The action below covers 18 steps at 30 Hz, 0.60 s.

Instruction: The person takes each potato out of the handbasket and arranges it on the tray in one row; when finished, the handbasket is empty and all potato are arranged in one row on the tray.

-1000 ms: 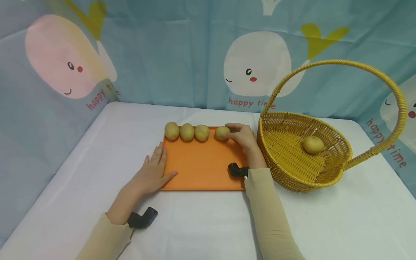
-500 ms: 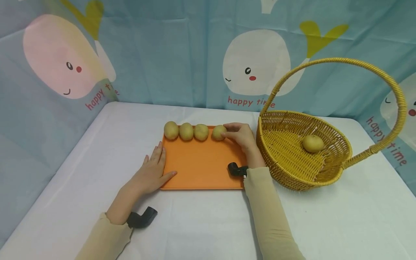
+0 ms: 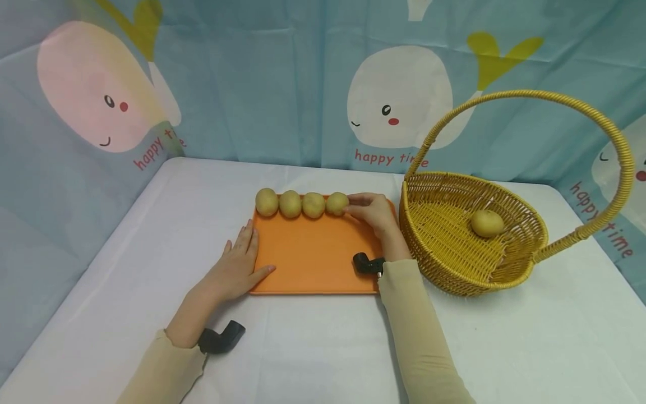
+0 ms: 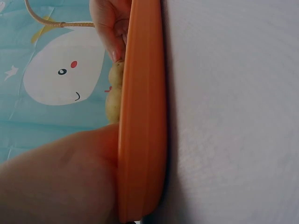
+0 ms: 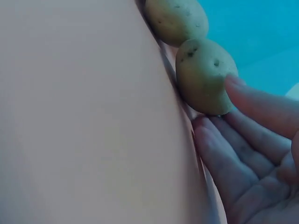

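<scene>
Your desk (image 3: pixel 323 342) holds a big yellow basket (image 3: pixel 454 264) on the right, with 1 potato inside (image 3: pixel 487 223). Beside it lies the orange tray (image 3: pixel 313 264). Your left hand (image 3: pixel 236 269) lies flat with straight fingers on the tray's left edge; press it there so the tray cannot slide. Along the far edge sit 4 potatoes in 1 row. Your right hand (image 3: pixel 373 212) touches the 4th potato (image 3: pixel 336 203) with gently bent fingertips, not gripping it. Nudge it softly, so the row does not roll. That potato looks egg-shaped, its long way running left to right along the row, touching its neighbour.
</scene>
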{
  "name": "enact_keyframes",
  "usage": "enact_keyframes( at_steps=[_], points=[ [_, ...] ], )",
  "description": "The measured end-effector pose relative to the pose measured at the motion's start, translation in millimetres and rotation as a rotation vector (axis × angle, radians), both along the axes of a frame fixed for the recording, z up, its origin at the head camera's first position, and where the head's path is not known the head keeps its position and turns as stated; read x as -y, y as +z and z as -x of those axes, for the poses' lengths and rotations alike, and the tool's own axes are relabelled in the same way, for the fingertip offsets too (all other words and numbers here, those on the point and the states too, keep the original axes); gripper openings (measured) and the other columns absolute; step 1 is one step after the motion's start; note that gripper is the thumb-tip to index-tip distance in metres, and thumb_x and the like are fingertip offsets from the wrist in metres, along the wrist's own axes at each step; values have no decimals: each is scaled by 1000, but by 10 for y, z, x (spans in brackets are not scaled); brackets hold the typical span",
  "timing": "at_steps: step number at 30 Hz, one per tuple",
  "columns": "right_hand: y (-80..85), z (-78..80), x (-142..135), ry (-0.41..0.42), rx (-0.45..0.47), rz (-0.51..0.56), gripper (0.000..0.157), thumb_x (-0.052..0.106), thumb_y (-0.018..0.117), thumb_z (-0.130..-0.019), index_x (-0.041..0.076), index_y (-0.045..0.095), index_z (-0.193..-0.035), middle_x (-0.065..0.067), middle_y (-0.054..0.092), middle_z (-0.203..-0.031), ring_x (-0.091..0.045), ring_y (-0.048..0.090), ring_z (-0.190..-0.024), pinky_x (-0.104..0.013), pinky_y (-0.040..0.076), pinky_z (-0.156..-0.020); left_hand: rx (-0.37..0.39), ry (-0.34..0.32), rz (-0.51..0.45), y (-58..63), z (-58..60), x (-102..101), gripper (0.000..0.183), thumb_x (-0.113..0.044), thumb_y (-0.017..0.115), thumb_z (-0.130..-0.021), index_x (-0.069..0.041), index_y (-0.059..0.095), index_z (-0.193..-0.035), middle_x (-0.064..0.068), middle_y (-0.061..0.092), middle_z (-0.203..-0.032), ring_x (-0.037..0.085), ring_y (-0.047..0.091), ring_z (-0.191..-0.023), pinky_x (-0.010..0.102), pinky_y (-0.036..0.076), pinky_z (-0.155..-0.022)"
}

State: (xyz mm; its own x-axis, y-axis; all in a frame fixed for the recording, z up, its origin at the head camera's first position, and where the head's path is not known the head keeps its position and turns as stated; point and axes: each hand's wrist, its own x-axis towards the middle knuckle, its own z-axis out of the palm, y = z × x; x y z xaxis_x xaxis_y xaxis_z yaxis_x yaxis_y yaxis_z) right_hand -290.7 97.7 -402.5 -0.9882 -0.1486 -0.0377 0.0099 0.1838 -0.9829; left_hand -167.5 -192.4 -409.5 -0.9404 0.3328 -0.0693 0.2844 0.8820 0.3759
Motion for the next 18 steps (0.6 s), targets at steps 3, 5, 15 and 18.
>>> enact_keyframes(
  at_steps=[3,5,15,18],
  points=[
    [-2,7,-5,50,2,1,41,-5,68,-82,-10,59,-121,-27,59,-120,-30,57,-113,-25,50,-84,3,1,-2,5,-2,-4,82,-35,52,-96,18,10,-142,31,-4,-152,45,2,-140,64,8,-106],
    [-6,13,-4,71,3,0,43,-5,67,-82,-9,57,-124,-26,58,-122,-31,55,-115,-28,48,-89,5,2,-4,10,-9,-3,82,-35,53,-96,18,10,-142,31,-4,-152,45,2,-140,64,8,-106],
    [-6,9,5,19,28,66,41,-6,64,-84,-11,56,-124,-28,57,-123,-25,59,-106,-22,51,-80,16,3,-10,42,-23,-8,82,-34,53,-96,18,9,-142,30,-6,-152,45,1,-140,63,8,-107],
    [8,8,11,-8,58,82,41,-4,64,-85,-10,56,-124,-26,57,-123,-21,60,-102,-25,52,-82,17,3,-12,42,-22,-9,82,-34,52,-96,18,9,-142,30,-6,-152,45,1,-140,63,8,-107]
  ],
)
